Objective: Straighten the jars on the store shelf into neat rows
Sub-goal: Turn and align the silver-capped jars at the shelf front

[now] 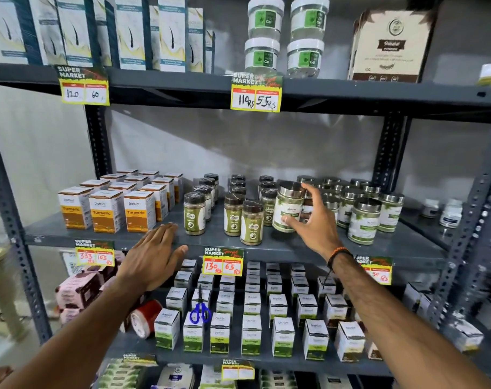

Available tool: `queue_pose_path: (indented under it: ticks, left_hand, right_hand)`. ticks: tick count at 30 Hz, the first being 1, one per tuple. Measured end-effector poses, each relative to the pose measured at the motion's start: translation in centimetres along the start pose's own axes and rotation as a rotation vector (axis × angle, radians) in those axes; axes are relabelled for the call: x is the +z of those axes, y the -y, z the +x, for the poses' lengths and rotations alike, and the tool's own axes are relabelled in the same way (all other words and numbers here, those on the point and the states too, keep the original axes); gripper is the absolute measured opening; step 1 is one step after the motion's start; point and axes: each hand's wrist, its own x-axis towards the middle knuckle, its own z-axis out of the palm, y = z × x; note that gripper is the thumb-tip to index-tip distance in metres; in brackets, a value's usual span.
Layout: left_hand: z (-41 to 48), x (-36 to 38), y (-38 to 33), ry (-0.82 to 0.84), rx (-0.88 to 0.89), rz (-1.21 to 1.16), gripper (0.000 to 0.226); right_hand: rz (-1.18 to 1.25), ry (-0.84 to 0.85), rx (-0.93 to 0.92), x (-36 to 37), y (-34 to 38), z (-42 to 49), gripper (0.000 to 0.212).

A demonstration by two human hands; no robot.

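Two hands at the middle shelf [70, 234], one holding a jar.

The left hand [154, 254] lies flat, fingers spread, on the shelf's front edge, left of the brown-lidded jars [233, 217]. The right hand [314, 220] clasps a steel-lidded jar [287, 209], tilted, just beside its row [364, 217].

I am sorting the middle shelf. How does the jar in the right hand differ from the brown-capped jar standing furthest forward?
The held jar has a shiny metal lid; the front brown-capped jar has a dark brown cap. The held jar is wider, tilted and gripped by the right hand; the other is slimmer, upright and untouched. Both carry green labels.
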Motion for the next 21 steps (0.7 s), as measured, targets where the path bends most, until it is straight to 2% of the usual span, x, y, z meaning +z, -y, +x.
queue_pose_path:
  ticks: [9,16,21]
  left_hand:
    - [-0.9,-1.6,-11.9,-0.105,0.134,-0.025,0.078]
    - [1.7,0.4,-22.4,-0.063,0.239,-0.054,0.079]
    - [4.5,3.0,-26.7,-0.012,0.276,-0.041,0.081]
  right_hand:
    - [-0.01,-0.087,-0.041,-9.7,-0.1,-2.1,0.087]
    - [-0.012,-0.141,-0.003,-18.0,-4.2,-3.4,0.088]
    - [-0.033,-0.125,0.057,-21.5,-8.5,-3.8,0.089]
